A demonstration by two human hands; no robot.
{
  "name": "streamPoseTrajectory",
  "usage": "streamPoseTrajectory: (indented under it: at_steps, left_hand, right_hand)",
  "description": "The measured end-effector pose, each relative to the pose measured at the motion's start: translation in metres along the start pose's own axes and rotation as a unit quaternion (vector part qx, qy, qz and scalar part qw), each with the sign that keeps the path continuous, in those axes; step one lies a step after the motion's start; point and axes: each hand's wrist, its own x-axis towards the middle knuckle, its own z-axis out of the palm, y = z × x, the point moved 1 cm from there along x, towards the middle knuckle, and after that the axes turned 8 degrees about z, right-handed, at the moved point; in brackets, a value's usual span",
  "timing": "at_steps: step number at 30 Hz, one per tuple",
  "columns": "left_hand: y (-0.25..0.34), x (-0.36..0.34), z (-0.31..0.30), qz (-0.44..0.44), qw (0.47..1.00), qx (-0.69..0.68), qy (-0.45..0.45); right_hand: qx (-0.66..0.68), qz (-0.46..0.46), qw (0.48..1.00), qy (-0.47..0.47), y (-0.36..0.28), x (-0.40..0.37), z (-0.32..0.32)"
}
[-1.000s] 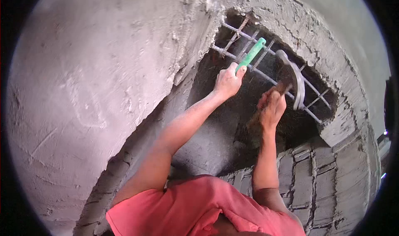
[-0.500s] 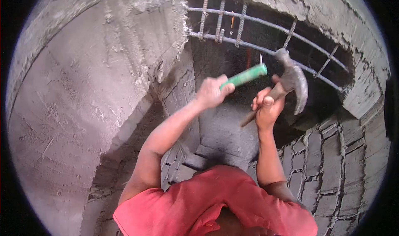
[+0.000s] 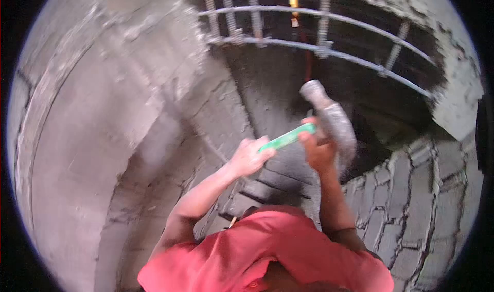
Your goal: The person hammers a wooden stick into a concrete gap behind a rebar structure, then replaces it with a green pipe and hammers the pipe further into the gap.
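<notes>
My left hand (image 3: 249, 157) is closed round one end of a slim green bar-shaped piece (image 3: 288, 138), whose exact kind I cannot make out. The piece slants up to the right. At its far end are the thumb and fingertips of my right hand (image 3: 321, 156), seemingly pinching it. A claw hammer (image 3: 337, 125) is also in my right hand, its worn metal head beyond the fingers and slightly blurred. Its handle is mostly hidden by the hand and forearm.
Above the hands, a grid of steel rebar (image 3: 288, 44) spans a dark opening in rough concrete. Plastered wall (image 3: 77, 153) fills the left side. Brickwork (image 3: 411, 204) with raised mortar lies at the lower right. A small orange-lit spot (image 3: 294, 4) shows behind the bars.
The hammer and my right hand have come left and down, and the fingers now meet the green piece's end. My left hand is lower. The whole view has shifted too.
</notes>
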Motion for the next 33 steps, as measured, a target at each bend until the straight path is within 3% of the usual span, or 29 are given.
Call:
streamPoseTrajectory:
  at_steps: [2, 4, 5, 7, 8, 9, 11, 13, 15, 19, 21, 22, 25, 27, 31, 33]
  left_hand:
    - [-0.001, -0.013, 0.018, 0.027, 0.999, 0.047, 0.004]
    - [0.011, -0.018, 0.034, -0.032, 0.997, 0.033, -0.056]
    - [0.011, -0.022, 0.048, -0.008, 0.997, 0.015, -0.072]
    - [0.003, -0.03, 0.077, -0.087, 0.99, -0.014, -0.107]
    - [0.003, -0.028, 0.091, -0.073, 0.99, -0.02, -0.119]
    - [0.003, -0.027, 0.107, -0.072, 0.99, -0.013, -0.124]
    - [-0.005, -0.021, 0.141, -0.061, 0.989, -0.008, -0.135]
    - [-0.019, -0.015, 0.175, -0.087, 0.976, -0.118, -0.164]
    - [-0.01, 0.002, 0.189, -0.072, 0.973, -0.137, -0.17]
    - [0.031, 0.058, 0.2, -0.013, 0.967, -0.192, -0.168]
    - [0.068, 0.092, 0.207, 0.02, 0.978, -0.192, -0.078]
    - [0.085, 0.109, 0.207, 0.043, 0.965, -0.247, -0.074]
    - [0.128, 0.16, 0.206, 0.141, 0.942, -0.304, -0.013]
    - [0.147, 0.189, 0.199, 0.203, 0.946, -0.252, 0.034]
    - [0.165, 0.233, 0.191, 0.208, 0.956, -0.196, 0.068]
    - [0.176, 0.249, 0.189, 0.204, 0.956, -0.18, 0.106]
  right_hand:
    - [-0.023, -0.031, 0.999, -0.017, 0.02, -0.014, -0.013]
    - [-0.016, 0.055, 0.997, -0.044, 0.049, -0.031, -0.029]
    - [-0.032, 0.059, 0.998, -0.014, 0.062, -0.041, -0.04]
    - [-0.138, -0.017, 0.989, 0.046, 0.086, -0.062, -0.057]
    - [-0.045, 0.008, 0.994, 0.102, 0.101, -0.075, -0.064]
    - [-0.049, 0.011, 0.992, 0.118, 0.098, -0.092, -0.075]
    - [-0.245, 0.209, 0.937, 0.139, 0.092, -0.132, -0.116]
    - [-0.283, 0.266, 0.907, 0.162, 0.105, -0.178, -0.149]
    - [-0.251, 0.326, 0.889, 0.199, 0.074, -0.206, -0.174]
    - [-0.262, 0.178, 0.889, 0.33, 0.014, -0.199, -0.217]
    - [-0.082, 0.053, 0.937, 0.336, -0.053, -0.171, -0.214]
    - [-0.02, -0.022, 0.917, 0.399, -0.078, -0.155, -0.198]
    - [0.07, -0.081, 0.918, 0.383, -0.054, -0.168, -0.192]
    - [0.09, -0.097, 0.92, 0.37, -0.031, -0.185, -0.195]
    - [0.135, -0.127, 0.93, 0.318, -0.014, -0.194, -0.214]
    - [0.103, -0.084, 0.942, 0.31, -0.017, -0.188, -0.228]
